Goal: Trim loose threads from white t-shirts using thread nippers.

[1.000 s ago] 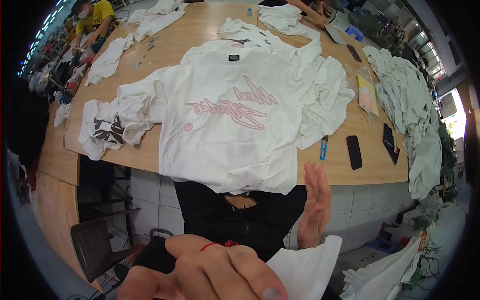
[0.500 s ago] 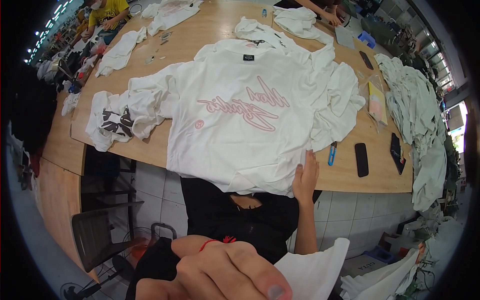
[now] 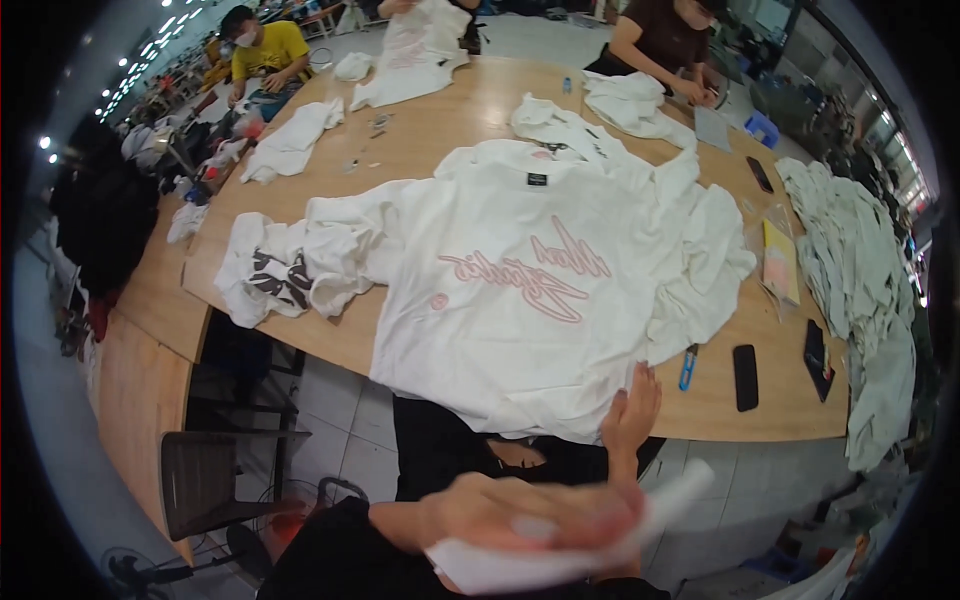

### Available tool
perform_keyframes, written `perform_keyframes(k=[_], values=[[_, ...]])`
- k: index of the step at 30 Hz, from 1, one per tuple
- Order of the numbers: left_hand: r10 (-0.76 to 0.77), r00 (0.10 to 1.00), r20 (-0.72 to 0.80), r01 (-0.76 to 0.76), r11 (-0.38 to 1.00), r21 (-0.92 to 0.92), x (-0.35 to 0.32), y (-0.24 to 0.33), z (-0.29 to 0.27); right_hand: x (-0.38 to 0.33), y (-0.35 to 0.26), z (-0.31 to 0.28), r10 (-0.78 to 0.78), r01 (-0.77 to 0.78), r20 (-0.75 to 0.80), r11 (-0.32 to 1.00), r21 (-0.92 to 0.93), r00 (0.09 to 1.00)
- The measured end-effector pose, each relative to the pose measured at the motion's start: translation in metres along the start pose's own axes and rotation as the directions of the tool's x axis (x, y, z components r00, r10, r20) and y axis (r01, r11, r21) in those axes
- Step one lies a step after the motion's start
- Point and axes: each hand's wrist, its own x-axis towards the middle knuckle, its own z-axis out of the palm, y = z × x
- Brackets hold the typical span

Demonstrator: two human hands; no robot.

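A white shirt with pink outlined lettering lies spread on the table, its dark neck label on the far side. At its near right edge my right hand lies flat, fingers stretched out, touching the cloth. Close to the camera, my left hand is raised and smeared by motion, its fingers closed on a white sheet-like piece. Whether that piece is paper or cloth, I cannot tell. Blue thread snips lie just right of the shirt.
On the wooden table lie a black phone, another dark device and a yellow packet. Bunched white garments lie left. Pale cloth hangs over the right edge. Several people work beyond; a chair stands lower left.
My left hand has lifted and turned with the white piece. My right hand keeps its place at the shirt's edge. The view has tilted up, showing more of the far side.
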Motion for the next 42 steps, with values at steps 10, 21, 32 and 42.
perform_keyframes(k=[10, 21, 32, 42], values=[[-0.086, 0.996, 0.000, 0.086, 0.990, -0.109, 0.032, 0.013, 0.021, 0.005, -0.006, -0.001, 0.021, -0.021, 0.039, 1.000, -0.005, 0.999], [0.121, 0.978, 0.172, -0.110, 0.991, -0.071, 0.008, -0.009, -0.024, 0.004, -0.005, -0.002, 0.016, -0.015, 0.023, 1.000, -0.025, 1.000], [-0.010, 0.981, -0.196, -0.030, 0.979, -0.204, 0.009, -0.001, 0.031, -0.001, -0.002, -0.003, 0.032, -0.032, 0.024, 0.999, -0.021, 0.999], [-0.110, 0.979, 0.171, 0.076, 0.979, 0.191, 0.019, 0.029, -0.008, 0.006, -0.003, -0.005, 0.004, -0.004, -0.007, 1.000, -0.019, 1.000]])
